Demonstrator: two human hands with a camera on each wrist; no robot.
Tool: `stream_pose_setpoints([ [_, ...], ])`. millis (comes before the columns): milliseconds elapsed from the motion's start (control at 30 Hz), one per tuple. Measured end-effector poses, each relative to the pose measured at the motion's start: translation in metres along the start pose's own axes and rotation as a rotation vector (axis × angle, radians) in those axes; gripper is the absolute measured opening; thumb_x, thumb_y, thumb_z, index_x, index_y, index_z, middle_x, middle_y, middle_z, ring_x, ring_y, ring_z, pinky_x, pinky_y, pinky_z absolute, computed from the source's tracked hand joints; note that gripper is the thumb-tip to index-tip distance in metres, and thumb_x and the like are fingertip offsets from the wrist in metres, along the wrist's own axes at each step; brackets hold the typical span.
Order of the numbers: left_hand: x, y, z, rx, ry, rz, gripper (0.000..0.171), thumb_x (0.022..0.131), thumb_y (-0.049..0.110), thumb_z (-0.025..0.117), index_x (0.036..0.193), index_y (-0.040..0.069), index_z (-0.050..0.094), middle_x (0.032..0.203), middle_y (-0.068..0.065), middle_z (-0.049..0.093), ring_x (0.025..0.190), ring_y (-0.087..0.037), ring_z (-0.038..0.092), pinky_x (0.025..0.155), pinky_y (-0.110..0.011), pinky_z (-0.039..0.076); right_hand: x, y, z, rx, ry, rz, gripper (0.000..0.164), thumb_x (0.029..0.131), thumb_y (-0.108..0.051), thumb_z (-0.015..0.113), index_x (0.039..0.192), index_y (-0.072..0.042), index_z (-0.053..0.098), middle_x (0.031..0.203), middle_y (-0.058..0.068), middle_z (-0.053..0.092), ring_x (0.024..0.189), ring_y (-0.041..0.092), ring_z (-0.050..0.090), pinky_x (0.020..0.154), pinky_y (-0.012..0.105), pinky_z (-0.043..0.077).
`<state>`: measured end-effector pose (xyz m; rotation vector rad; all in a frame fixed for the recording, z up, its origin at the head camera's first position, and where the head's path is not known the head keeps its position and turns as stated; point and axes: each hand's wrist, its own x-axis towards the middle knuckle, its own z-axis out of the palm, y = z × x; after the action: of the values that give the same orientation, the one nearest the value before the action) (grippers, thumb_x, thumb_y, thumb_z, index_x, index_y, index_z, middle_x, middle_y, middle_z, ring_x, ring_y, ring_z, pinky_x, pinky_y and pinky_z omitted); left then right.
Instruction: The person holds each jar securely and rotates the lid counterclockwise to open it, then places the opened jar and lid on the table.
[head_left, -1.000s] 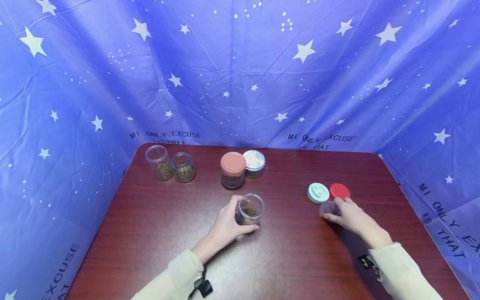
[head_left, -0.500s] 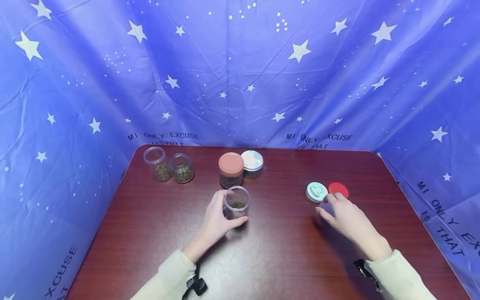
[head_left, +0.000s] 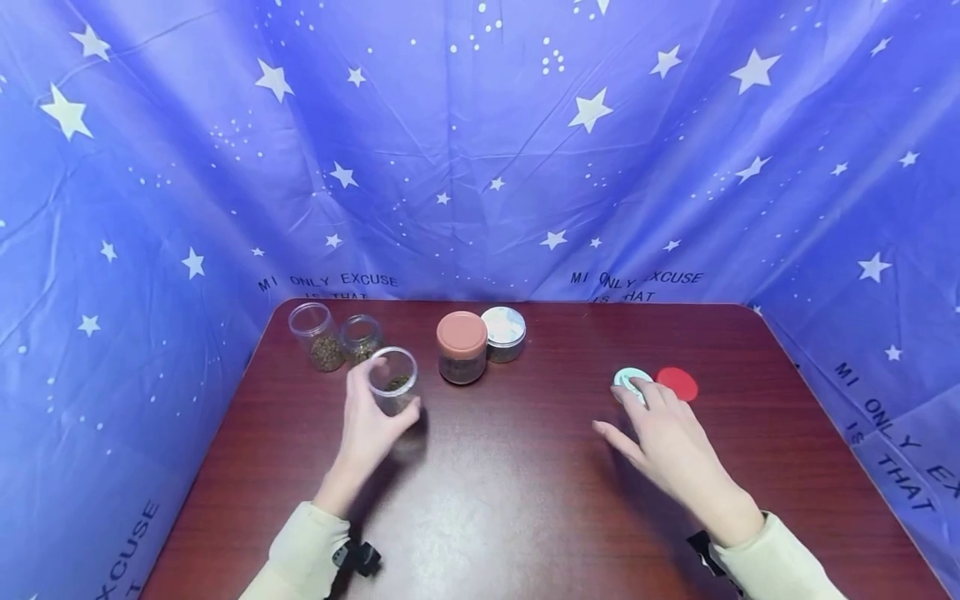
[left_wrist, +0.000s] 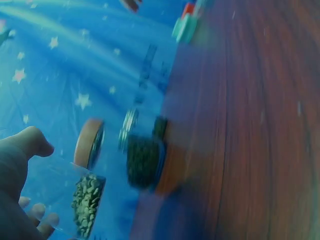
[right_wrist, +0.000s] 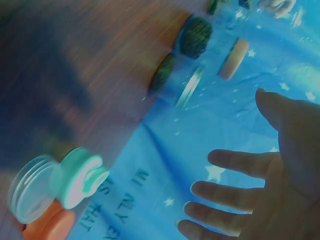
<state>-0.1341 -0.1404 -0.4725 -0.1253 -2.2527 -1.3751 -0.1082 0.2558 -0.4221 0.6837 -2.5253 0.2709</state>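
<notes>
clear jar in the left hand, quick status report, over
Left hand gripping lidless clear jar, small greenish pieces inside. Right hand holding nothing, near mint lid. Shorter jar close behind, possibly in the way.

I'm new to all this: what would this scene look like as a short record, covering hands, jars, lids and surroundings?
Left hand: holds a clear open jar, partly filled
Right hand: holds nothing, fingers apart
Loose lids: mint lid, red lid, clear lid
Other open jars: tall jar, shorter jar
Capped jars: pink-lidded jar, silver-lidded jar
Table: reddish-brown
Backdrop: blue, white stars
</notes>
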Motion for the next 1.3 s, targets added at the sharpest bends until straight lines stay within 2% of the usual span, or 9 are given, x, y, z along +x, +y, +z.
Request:
stream_pose_setpoints([
  [67, 0.004, -0.006, -0.008, -0.005, 0.056, -0.038, 0.074, 0.069, 0.004, 0.085, 0.131, -0.005, 0.046, 0.122, -0.023, 0.057, 0.115, -0.037, 0.057, 0.103, -0.040, 0.042, 0.002, -0.004, 0.000, 0.010, 0.009, -0.012, 0.059, 0.097, -0.054, 0.062, 0.117, 0.002, 0.069, 0.116, 0.024, 0.064, 0.096, 0.046, 0.062, 0.080, 0.058, 0.051],
  [167, 0.011, -0.013, -0.019, -0.004, 0.120, -0.084, 0.076, 0.069, 0.002, 0.087, 0.130, -0.005, 0.043, 0.121, -0.022, 0.058, 0.112, -0.035, 0.057, 0.099, -0.037, 0.041, 0.003, -0.009, 0.000, 0.028, 0.011, -0.012, 0.059, 0.096, -0.052, 0.063, 0.118, 0.002, 0.069, 0.116, 0.023, 0.063, 0.103, 0.045, 0.062, 0.086, 0.059, 0.051],
  [367, 0.022, -0.032, -0.036, 0.034, 0.225, -0.143, 0.079, 0.068, 0.004, 0.089, 0.130, -0.004, 0.041, 0.124, -0.026, 0.052, 0.120, -0.041, 0.049, 0.104, -0.048, 0.036, 0.002, -0.012, 0.002, 0.034, 0.011, 0.013, 0.058, 0.093, -0.050, 0.066, 0.121, 0.001, 0.068, 0.120, 0.025, 0.062, 0.111, 0.046, 0.059, 0.089, 0.062, 0.049],
  [467, 0.025, -0.045, -0.041, 0.071, 0.256, -0.200, 0.080, 0.069, 0.006, 0.088, 0.132, -0.002, 0.041, 0.126, -0.028, 0.049, 0.124, -0.043, 0.044, 0.106, -0.051, 0.033, -0.001, -0.014, 0.005, 0.029, 0.005, 0.030, 0.059, 0.091, -0.049, 0.069, 0.123, 0.001, 0.068, 0.121, 0.026, 0.062, 0.111, 0.047, 0.060, 0.087, 0.063, 0.050],
  [667, 0.026, -0.066, -0.047, 0.074, 0.269, -0.299, 0.078, 0.070, 0.000, 0.085, 0.134, -0.005, 0.040, 0.128, -0.030, 0.046, 0.122, -0.042, 0.044, 0.104, -0.050, 0.037, -0.006, -0.017, 0.009, 0.017, -0.009, 0.039, 0.057, 0.087, -0.046, 0.073, 0.122, -0.001, 0.070, 0.121, 0.024, 0.062, 0.105, 0.045, 0.063, 0.077, 0.063, 0.052],
  [833, 0.027, -0.073, -0.046, 0.088, 0.262, -0.361, 0.077, 0.072, 0.001, 0.084, 0.134, -0.007, 0.039, 0.129, -0.031, 0.042, 0.124, -0.044, 0.041, 0.105, -0.052, 0.039, -0.008, -0.018, 0.010, 0.016, -0.006, 0.030, 0.056, 0.089, -0.048, 0.072, 0.120, -0.001, 0.070, 0.120, 0.023, 0.061, 0.102, 0.045, 0.063, 0.073, 0.062, 0.051],
  [1300, 0.033, -0.074, -0.041, 0.052, 0.262, -0.389, 0.079, 0.076, 0.004, 0.086, 0.137, -0.006, 0.037, 0.133, -0.033, 0.038, 0.125, -0.044, 0.046, 0.108, -0.052, 0.043, -0.014, -0.016, 0.010, 0.032, 0.011, 0.025, 0.060, 0.095, -0.054, 0.063, 0.119, 0.001, 0.069, 0.124, 0.026, 0.061, 0.105, 0.048, 0.063, 0.083, 0.064, 0.050],
])
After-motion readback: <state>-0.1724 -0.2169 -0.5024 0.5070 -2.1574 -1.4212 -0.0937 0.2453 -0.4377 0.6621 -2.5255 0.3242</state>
